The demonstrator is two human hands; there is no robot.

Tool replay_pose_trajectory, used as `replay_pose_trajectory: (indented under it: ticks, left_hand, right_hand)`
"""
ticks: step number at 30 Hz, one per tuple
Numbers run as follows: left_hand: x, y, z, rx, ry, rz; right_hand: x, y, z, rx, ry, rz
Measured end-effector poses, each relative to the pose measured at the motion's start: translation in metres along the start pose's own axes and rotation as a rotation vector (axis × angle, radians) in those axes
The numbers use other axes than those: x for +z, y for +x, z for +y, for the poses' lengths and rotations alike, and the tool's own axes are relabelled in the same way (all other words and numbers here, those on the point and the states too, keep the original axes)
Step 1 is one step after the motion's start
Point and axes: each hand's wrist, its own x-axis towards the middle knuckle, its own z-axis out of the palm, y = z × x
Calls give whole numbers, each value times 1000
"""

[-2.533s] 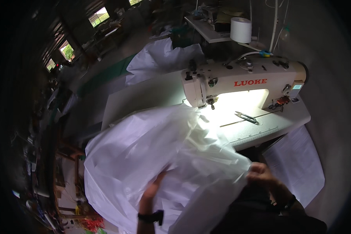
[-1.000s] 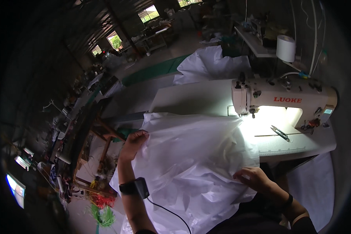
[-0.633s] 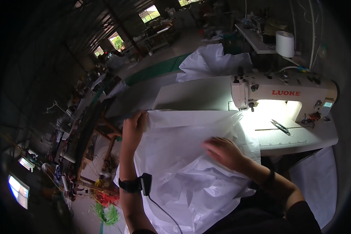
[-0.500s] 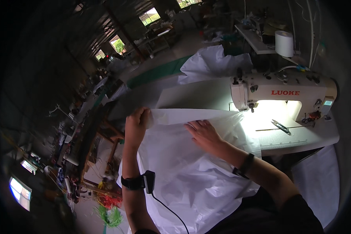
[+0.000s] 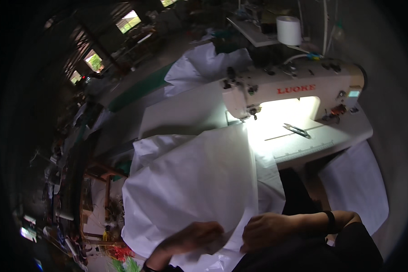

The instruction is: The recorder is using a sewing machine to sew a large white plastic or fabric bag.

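Observation:
A large white sheet, fabric or plastic film, hangs from the sewing machine's bed down over my lap. Its upper end lies by the needle area of the white sewing machine. Low in the picture, my left hand is curled closed at the near edge of the sheet, somewhat blurred. Just right of it, my right hand is closed around the same edge, knuckles up. The fingertips of both hands are partly hidden.
Thread snips lie on the lit machine bed. Behind the machine stands a white thread cone. More white material is heaped beyond the table, and another white piece hangs at the right. A wooden frame stands at the left.
Both hands have left the sheet's upper edge near the machine and come down close to my body. The sheet has been turned over and drawn nearer. My view has shifted rightward.

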Motion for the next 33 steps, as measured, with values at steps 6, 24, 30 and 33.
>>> replay_pose_trajectory:
  ticks: [6,24,30,33]
  left_hand:
    - [64,44,0,-181,-696,49]
    - [94,50,32,93,227,387]
    - [110,53,11,-65,-172,382]
    - [113,42,6,25,-191,555]
  right_hand:
    - [29,4,-30,-89,-133,-254]
    - [44,-94,39,998,1591,43]
    - [45,-78,40,1014,1502,507]
    - [54,-76,31,942,1302,606]
